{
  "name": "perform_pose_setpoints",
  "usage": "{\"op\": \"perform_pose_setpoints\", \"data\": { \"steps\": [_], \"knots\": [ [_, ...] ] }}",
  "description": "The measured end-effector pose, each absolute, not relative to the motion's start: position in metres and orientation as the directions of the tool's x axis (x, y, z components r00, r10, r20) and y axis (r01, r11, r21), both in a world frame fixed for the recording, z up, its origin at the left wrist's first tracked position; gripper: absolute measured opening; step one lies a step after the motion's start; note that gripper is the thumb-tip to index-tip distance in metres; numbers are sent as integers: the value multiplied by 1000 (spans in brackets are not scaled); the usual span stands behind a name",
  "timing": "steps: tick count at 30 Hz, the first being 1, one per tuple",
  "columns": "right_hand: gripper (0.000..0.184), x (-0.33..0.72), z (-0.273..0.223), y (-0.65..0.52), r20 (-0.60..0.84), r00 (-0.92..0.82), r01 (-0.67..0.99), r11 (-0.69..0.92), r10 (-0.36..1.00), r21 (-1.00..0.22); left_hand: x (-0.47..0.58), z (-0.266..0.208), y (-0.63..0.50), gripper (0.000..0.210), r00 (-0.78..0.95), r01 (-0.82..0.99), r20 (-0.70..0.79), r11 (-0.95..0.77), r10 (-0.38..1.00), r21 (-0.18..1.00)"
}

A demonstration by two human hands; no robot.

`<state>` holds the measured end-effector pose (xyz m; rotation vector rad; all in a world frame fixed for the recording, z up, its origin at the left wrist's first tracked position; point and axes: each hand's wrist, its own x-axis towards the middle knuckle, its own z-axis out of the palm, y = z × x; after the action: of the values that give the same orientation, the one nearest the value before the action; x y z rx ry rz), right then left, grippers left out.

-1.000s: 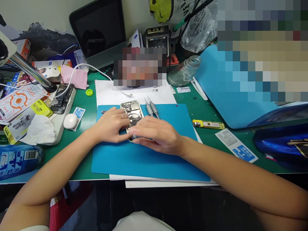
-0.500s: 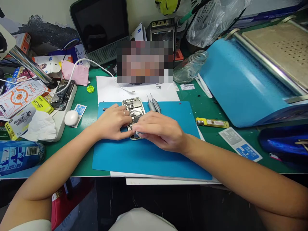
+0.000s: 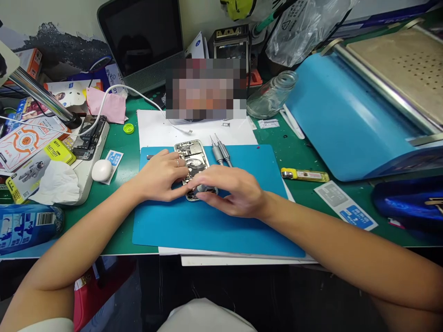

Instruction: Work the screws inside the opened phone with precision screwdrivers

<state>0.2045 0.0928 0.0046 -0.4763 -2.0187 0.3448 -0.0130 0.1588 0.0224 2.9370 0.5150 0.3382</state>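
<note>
An opened smartphone [image 3: 194,152] lies on a blue mat [image 3: 166,226], its inner parts bare. My left hand [image 3: 161,175], a ring on one finger, holds the phone by its left edge, with the thumb reaching across near its lower end. Over the phone's lower right, my right hand [image 3: 235,189] curls round a short grey screwdriver [image 3: 207,189], mostly hidden by the fingers; its tip is out of sight. Two more grey screwdrivers [image 3: 221,151] lie side by side just beyond my right hand.
At the right are a yellow cutter [image 3: 304,175], a blue-and-grey card [image 3: 346,205] and a blue pouch [image 3: 408,207]. A glass jar [image 3: 270,97] leans behind. On the left, a white cable [image 3: 104,108] crosses boxes near a white earbud case [image 3: 101,170].
My right hand's fingers have lifted and spread a little around the screwdriver, so more of it shows. My left hand stays on the phone. The view has shifted slightly.
</note>
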Motion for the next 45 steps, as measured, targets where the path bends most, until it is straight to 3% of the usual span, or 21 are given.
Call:
{"op": "perform_pose_setpoints", "data": {
  "steps": [4,7,10,13,16,19,24,30,34,36,45],
  "knots": [
    [59,208,4,100,834,-126,269,828,537,-492,-13,24,159,31,920,311,209,-942,332,130],
    [56,219,7,113,758,57,396,682,650,-615,-15,24,163,31,890,343,272,-931,365,127],
    [52,241,12,128,662,58,549,530,747,-646,-21,23,168,31,786,404,432,-896,442,183],
    [44,267,17,138,455,13,697,318,890,-642,-27,19,174,30,616,437,586,-848,526,301],
    [40,283,19,136,246,-43,810,178,968,-559,-30,14,179,30,513,444,637,-813,575,375],
    [41,282,17,132,171,-33,869,112,985,-482,-31,11,183,30,489,436,651,-809,581,394],
    [40,268,23,128,169,-44,878,119,985,-463,-32,9,185,31,496,421,673,-830,549,367],
    [33,271,29,107,430,117,763,196,895,-616,-33,7,187,34,503,488,637,-800,585,349],
    [16,281,3,98,611,44,754,374,791,-539,-32,7,187,33,502,464,650,-812,570,354],
    [9,284,-10,96,619,0,780,387,785,-491,-31,7,188,32,482,465,657,-805,580,369],
    [20,279,-22,94,507,-120,787,393,853,-475,-32,9,190,34,365,448,675,-757,641,476]
  ]
}}
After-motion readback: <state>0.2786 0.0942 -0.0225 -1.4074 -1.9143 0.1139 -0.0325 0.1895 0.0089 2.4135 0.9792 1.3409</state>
